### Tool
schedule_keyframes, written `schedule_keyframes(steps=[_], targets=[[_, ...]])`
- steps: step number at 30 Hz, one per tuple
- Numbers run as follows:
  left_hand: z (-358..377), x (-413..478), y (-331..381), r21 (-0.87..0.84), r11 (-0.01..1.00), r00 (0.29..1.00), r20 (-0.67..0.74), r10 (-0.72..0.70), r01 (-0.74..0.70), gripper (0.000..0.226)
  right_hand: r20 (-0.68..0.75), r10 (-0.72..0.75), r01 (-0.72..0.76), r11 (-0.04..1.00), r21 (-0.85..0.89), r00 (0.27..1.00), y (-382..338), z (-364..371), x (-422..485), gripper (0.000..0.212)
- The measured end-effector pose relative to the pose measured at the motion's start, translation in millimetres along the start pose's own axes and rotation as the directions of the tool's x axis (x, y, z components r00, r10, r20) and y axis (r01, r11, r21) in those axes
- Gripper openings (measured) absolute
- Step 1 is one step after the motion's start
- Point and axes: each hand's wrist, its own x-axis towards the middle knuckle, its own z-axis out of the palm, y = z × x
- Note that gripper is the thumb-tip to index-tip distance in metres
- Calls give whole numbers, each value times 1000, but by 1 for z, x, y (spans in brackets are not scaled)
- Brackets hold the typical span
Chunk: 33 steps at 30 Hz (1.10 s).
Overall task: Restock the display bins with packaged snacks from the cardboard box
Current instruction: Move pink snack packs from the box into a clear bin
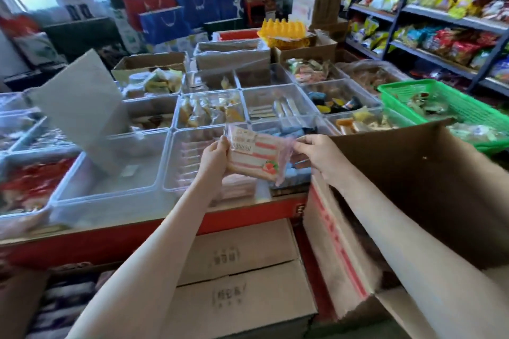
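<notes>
A pink-and-white snack packet [256,154] with a strawberry picture is held above a clear display bin [176,162] that has similar pink packets stacked on edge. My left hand [214,155] grips the packet's left edge. Its right end is pinched by my right hand [316,153]. The open cardboard box [413,173] stands at the right, against the display's front edge; its inside is hidden behind my right arm.
Several clear bins [275,102] of mixed snacks fill the red-fronted display. A grey lid [80,107] leans in the near-left bin. A green basket [429,102] sits at the right, snack shelves [440,19] behind it. Closed cartons [237,278] stand below.
</notes>
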Motion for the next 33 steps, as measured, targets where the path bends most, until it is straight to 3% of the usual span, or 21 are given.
schedule_keyframes(steps=[5,8,11,14,19,24,26,31,33], targets=[[-85,109,-6,260,966,983,-182,34,14,36,-71,49,-61,981,-186,996,9,110,113,28],[-118,172,-7,434,900,959,-272,78,50,26,-157,62,-98,967,-237,986,25,167,181,28],[-132,228,-16,504,858,943,-324,77,103,26,-248,41,-120,941,-315,968,36,207,238,25],[-137,274,-36,482,865,956,-292,7,141,26,-289,49,-146,934,-326,956,47,232,282,19],[-142,319,-68,350,916,966,-229,-122,198,27,-150,106,-151,929,-337,983,65,259,326,20],[-140,348,-82,346,918,981,-73,-180,194,59,67,241,-205,919,-337,968,89,279,337,64],[-140,346,-76,348,914,978,-59,-199,207,65,122,274,-224,922,-316,954,94,279,339,70],[-141,338,-72,385,904,982,-52,-182,188,70,106,288,-249,926,-285,952,98,273,337,73],[-140,333,-71,420,891,985,-62,-161,172,68,56,286,-250,903,-348,956,96,271,329,74]])
